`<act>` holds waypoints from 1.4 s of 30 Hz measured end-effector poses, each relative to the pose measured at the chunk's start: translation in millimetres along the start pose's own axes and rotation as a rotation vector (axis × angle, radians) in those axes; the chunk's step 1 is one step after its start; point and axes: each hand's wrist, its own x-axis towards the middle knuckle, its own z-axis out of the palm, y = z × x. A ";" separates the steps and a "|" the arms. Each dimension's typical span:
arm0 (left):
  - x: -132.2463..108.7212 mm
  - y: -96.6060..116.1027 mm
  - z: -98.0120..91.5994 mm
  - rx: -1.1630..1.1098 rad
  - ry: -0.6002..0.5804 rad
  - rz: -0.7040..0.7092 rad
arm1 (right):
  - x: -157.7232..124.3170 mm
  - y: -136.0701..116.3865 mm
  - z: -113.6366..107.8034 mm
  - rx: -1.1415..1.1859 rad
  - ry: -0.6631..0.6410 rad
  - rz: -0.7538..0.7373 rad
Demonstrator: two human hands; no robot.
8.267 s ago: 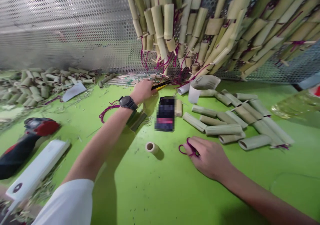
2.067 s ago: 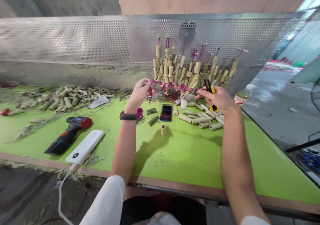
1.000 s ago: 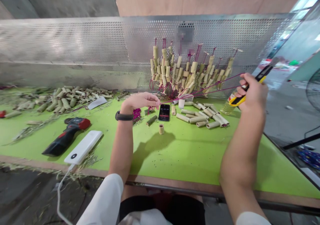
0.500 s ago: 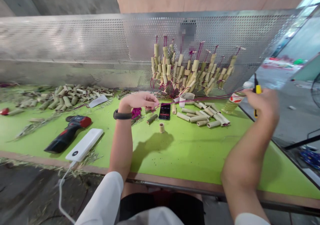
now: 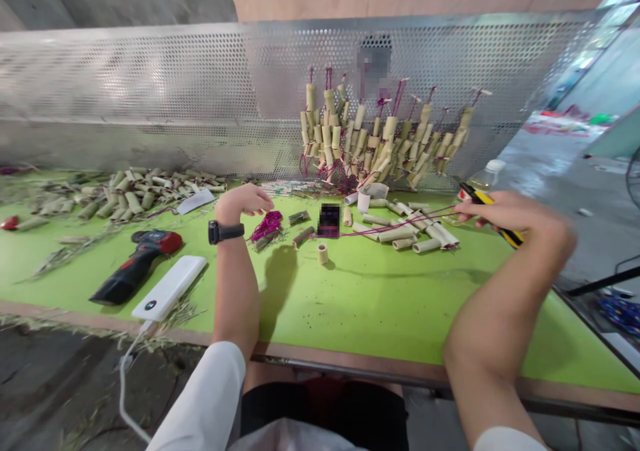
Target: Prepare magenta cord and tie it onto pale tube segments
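My right hand (image 5: 515, 214) is closed on a yellow and black utility knife (image 5: 493, 214). It also pinches a purple string (image 5: 400, 221) that runs left over the green table (image 5: 380, 304) and ends loose near a phone (image 5: 329, 221). My left hand (image 5: 243, 199), with a watch on the wrist, hovers palm down with loosely bent fingers and nothing visible in it. It hangs just above and left of a bundle of purple string (image 5: 267, 224). A short bamboo ring (image 5: 323, 254) stands between my arms.
Strung bamboo tubes (image 5: 380, 137) hang on the perforated metal panel (image 5: 150, 97). Loose tubes (image 5: 415, 231) lie below them, and a larger pile (image 5: 125, 194) lies at the far left. A red and black drill (image 5: 135, 271) and a white power bank (image 5: 170, 287) are at the left, a bottle (image 5: 487, 171) at the right.
My left hand has let go of the string's end and drawn back to the left. My right hand has dropped lower with the knife and string, and the string now sags onto the table.
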 end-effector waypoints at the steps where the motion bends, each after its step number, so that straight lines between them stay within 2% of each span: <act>1: -8.1 5.7 -1.7 0.025 0.046 0.023 | -4.4 -5.3 -1.8 -0.014 -0.101 0.000; 2: -18.5 14.2 -1.7 0.054 0.096 0.070 | -8.6 -11.0 -3.7 -0.053 -0.164 -0.018; 4: -42.4 37.2 6.3 0.112 0.118 0.237 | -16.5 -22.9 -6.2 -0.141 -0.186 -0.071; 7: -70.7 71.7 42.2 0.210 -0.108 0.410 | -27.0 -38.0 2.4 -0.145 -0.195 -0.155; 8: -74.8 79.2 58.2 0.264 -0.169 0.411 | -30.1 -41.2 10.0 -0.112 -0.209 -0.194; 11: -69.4 84.0 101.3 0.444 -0.115 0.338 | -38.8 -41.7 45.9 -0.054 -0.255 -0.253; 14: -48.4 72.3 121.7 0.483 -0.128 0.274 | -47.8 -29.2 90.5 -0.024 -0.296 -0.189; 17: -28.4 61.9 125.8 0.397 -0.216 0.314 | -56.2 -11.0 128.0 -0.012 -0.399 -0.116; 21: -15.6 60.1 132.6 0.372 -0.247 0.387 | -60.5 7.6 155.4 -0.012 -0.493 -0.091; 27: -9.5 61.9 141.7 0.404 -0.325 0.412 | -46.2 19.1 168.3 -0.027 -0.562 -0.098; 31: -4.1 60.0 139.7 0.440 -0.357 0.424 | -33.3 21.1 175.9 -0.052 -0.560 -0.151; 35: -3.8 62.6 132.2 0.382 -0.389 0.364 | -32.5 20.3 186.3 -0.033 -0.529 -0.151; 37: -6.0 69.8 128.6 0.336 -0.368 0.373 | -35.1 20.2 191.0 -0.023 -0.507 -0.144; 39: -8.6 81.8 129.0 0.311 -0.286 0.457 | -37.0 20.8 194.2 -0.018 -0.476 -0.131; 42: -10.9 103.7 142.7 0.270 -0.177 0.616 | -37.3 22.7 196.3 -0.016 -0.454 -0.105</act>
